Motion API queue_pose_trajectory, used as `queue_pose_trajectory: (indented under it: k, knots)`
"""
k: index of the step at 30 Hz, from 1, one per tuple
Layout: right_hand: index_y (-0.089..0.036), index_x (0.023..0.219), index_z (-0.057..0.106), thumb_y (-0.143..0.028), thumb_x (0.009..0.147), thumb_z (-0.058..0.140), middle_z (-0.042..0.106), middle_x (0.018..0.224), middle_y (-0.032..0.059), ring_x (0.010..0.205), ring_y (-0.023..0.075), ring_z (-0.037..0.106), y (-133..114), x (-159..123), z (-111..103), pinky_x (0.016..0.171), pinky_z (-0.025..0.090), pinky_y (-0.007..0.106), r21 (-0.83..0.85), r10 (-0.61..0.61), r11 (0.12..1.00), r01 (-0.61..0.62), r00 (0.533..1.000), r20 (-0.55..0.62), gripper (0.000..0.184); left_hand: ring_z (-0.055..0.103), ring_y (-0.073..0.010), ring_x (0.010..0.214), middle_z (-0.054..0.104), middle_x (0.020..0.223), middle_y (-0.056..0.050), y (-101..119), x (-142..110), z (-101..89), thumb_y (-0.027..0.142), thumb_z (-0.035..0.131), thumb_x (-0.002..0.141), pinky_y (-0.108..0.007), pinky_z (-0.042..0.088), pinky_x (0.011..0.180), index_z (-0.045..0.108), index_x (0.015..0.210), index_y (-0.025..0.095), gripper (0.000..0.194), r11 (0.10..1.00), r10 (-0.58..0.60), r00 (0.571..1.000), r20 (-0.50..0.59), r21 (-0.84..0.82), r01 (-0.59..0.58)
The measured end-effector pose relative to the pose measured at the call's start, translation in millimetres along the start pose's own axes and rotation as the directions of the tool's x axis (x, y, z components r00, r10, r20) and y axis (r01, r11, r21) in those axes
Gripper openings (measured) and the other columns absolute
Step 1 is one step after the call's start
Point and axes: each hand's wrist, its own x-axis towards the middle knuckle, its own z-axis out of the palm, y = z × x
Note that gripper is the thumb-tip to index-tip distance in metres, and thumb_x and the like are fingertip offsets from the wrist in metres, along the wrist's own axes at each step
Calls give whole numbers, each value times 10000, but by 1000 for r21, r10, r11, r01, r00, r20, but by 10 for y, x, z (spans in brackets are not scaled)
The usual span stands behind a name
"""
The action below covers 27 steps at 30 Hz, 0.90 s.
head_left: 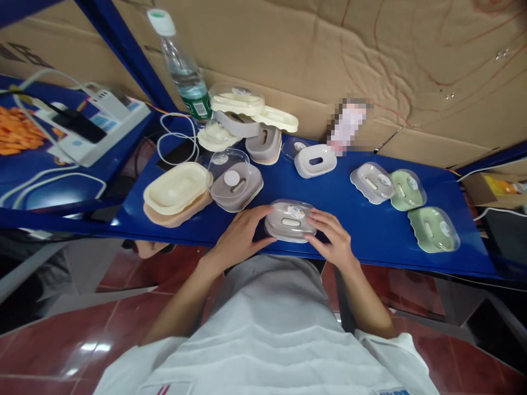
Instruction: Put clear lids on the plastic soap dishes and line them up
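A grey soap box with a clear lid lies at the front edge of the blue table, directly before me. My left hand grips its left end, thumb in front and fingers behind. On the opposite end, the fingers and thumb of my right hand hold the lid and side. A round label shows on the lid, above a pale oval piece. To the left stand a grey box with a loose clear lid and cream and peach trays stacked together.
Two green lidded boxes and a grey one sit on the right. Behind are a pale grey tray, a pile of cream and grey parts and a water bottle. A power strip with cables lies at left.
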Motion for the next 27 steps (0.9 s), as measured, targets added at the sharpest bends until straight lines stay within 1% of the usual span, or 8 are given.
queue_pose_trajectory:
  k: [5, 8, 13, 15, 18, 22, 25, 27]
  knots:
    - [-272, 1270, 708, -360, 997, 782, 717, 1394, 122, 1501, 357, 567, -39, 23, -4, 1182, 564, 626, 102, -67, 993, 59, 995, 74, 296, 531, -326, 1523, 531, 1641, -152, 6, 6, 0, 467, 677, 1055, -547, 459, 1250, 432, 1579, 263, 613, 1000, -20, 1000, 0, -21, 20]
    - [-276, 1348, 655, -348, 1022, 750, 659, 1478, 132, 1544, 350, 518, -51, 29, 3, 1214, 539, 630, 81, -83, 994, 74, 990, 115, 347, 505, -317, 1550, 494, 1678, -154, 3, 9, 0, 464, 657, 1065, -556, 444, 1262, 441, 1572, 265, 587, 998, -28, 1000, -6, -55, 27]
    - [-311, 1534, 582, -348, 1064, 683, 614, 1505, 130, 1599, 360, 435, -81, 65, 13, 1248, 507, 622, -35, -80, 995, 92, 965, 249, 482, 537, -311, 1525, 540, 1643, -150, -22, 6, -8, 511, 669, 1054, -554, 453, 1255, 456, 1553, 264, 596, 993, -40, 999, -21, -110, 38]
    - [-324, 1588, 539, -336, 1065, 683, 600, 1508, 132, 1609, 359, 416, -109, 52, 0, 1249, 510, 608, -73, -102, 989, 126, 959, 263, 543, 541, -306, 1522, 540, 1643, -146, -26, -1, -11, 521, 669, 1054, -542, 455, 1258, 458, 1552, 266, 598, 993, -40, 999, -18, -113, 38]
    - [-347, 1637, 478, -319, 1053, 700, 595, 1507, 130, 1586, 360, 446, -122, -71, -98, 1234, 525, 601, -121, -96, 985, 125, 970, 225, 626, 528, -306, 1534, 533, 1648, -142, -21, -17, -8, 520, 660, 1061, -535, 445, 1274, 403, 1606, 269, 653, 996, -40, 999, -16, -77, 38]
    - [-358, 1624, 497, -321, 1050, 687, 595, 1501, 138, 1533, 378, 507, -20, -347, -415, 1207, 522, 634, -279, 89, 958, -65, 993, 74, 606, 531, -322, 1532, 529, 1645, -148, -17, -24, -2, 496, 634, 1077, -551, 462, 1266, 330, 1657, 277, 691, 998, -47, 999, -27, -50, 46]
    - [-324, 1612, 508, -353, 1073, 640, 588, 1545, 164, 1532, 420, 492, 85, -387, -648, 1234, 393, 744, -481, 211, 850, -215, 975, -63, 556, 539, -328, 1522, 535, 1636, -148, -11, -14, -4, 467, 622, 1085, -561, 471, 1257, 318, 1666, 288, 679, 999, -25, 999, -20, -21, 25]
    - [-305, 1635, 469, -372, 1086, 607, 558, 1602, 178, 1557, 444, 452, 128, -241, -682, 1249, 280, 803, -571, 221, 784, -243, 969, -109, 571, 542, -325, 1518, 542, 1630, -143, -6, -9, -9, 449, 617, 1089, -556, 475, 1254, 321, 1667, 297, 667, 1000, -9, 1000, -16, -1, 9]
